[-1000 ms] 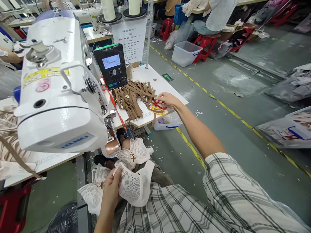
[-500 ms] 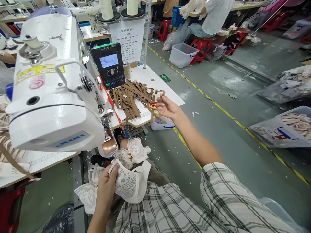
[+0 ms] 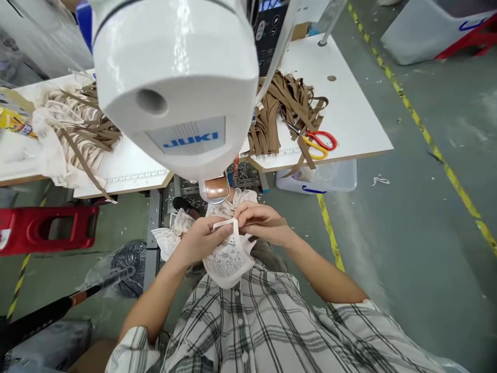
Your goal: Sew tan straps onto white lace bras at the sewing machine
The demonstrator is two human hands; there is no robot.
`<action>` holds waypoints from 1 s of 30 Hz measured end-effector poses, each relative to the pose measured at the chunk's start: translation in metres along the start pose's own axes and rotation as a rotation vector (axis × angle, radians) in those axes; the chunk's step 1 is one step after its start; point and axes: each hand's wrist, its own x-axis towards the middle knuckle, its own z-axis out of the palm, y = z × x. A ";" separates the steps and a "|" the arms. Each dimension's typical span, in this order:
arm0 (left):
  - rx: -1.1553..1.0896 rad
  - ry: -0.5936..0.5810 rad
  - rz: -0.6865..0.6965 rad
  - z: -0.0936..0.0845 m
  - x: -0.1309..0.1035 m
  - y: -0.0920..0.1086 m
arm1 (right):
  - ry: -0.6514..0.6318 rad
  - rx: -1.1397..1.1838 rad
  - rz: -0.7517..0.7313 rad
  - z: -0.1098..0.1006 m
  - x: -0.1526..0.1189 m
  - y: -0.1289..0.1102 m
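A white lace bra (image 3: 228, 264) hangs over the lap, below the sewing machine's arm. Its top edge is pinched between the thumb and fingers of my left hand (image 3: 204, 239). My right hand (image 3: 264, 223) is closed at the same edge, at the corner of the white strap end; whether a brown piece is inside its fingers is hidden. Just beyond the hands is the copper-coloured plate (image 3: 216, 188) at the machine's working end. More white lace (image 3: 166, 242) lies to the left of my left hand.
The white machine head (image 3: 174, 88) fills the top middle. Brown straps (image 3: 272, 122) and red-and-yellow scissors (image 3: 319, 144) lie on the right table (image 3: 349, 109). Beige and brown straps (image 3: 81, 129) cover part of the left table. A red stool (image 3: 62, 228) stands at left, a plastic bin (image 3: 341, 176) under the right table.
My right hand has come from beside the brown straps down to the bra's edge, next to my left hand. The view has shifted closer over the machine and lap.
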 end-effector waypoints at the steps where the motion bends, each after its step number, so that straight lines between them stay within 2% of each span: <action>1: -0.009 -0.034 0.009 0.000 0.000 -0.002 | 0.014 0.098 0.075 0.000 0.001 0.005; 3: -0.023 0.008 0.018 0.000 -0.001 -0.006 | 0.016 0.355 0.275 0.002 -0.001 0.017; 5: 0.014 0.133 0.037 0.003 -0.002 -0.007 | -0.058 0.590 0.486 0.005 -0.004 0.026; 6: 0.047 0.200 0.048 0.005 -0.003 -0.007 | -0.107 0.656 0.561 0.008 -0.005 0.029; 8: 0.105 0.277 0.064 0.009 -0.004 -0.006 | -0.144 0.664 0.611 0.013 -0.004 0.032; 13: 0.145 0.274 0.093 0.017 -0.006 -0.006 | 0.168 0.476 0.551 0.012 0.016 0.018; 16: 0.145 0.325 0.109 0.015 -0.009 -0.006 | 0.348 0.372 0.366 0.000 0.022 0.003; 18: 0.165 0.373 0.122 0.011 -0.011 -0.006 | 0.319 0.286 0.263 -0.006 0.021 -0.007; 21: 0.189 0.382 0.138 0.009 -0.012 -0.005 | 0.075 0.068 0.249 -0.003 0.016 -0.020; 23: 0.187 0.357 0.144 0.009 -0.013 -0.004 | -0.022 -0.108 0.212 0.004 0.015 -0.025; 26: 0.194 0.325 0.156 0.010 -0.013 -0.005 | -0.003 -0.298 0.091 0.014 0.015 -0.026; 30: 0.249 0.328 0.283 0.014 -0.011 -0.014 | 0.104 -0.283 0.034 0.016 0.018 -0.022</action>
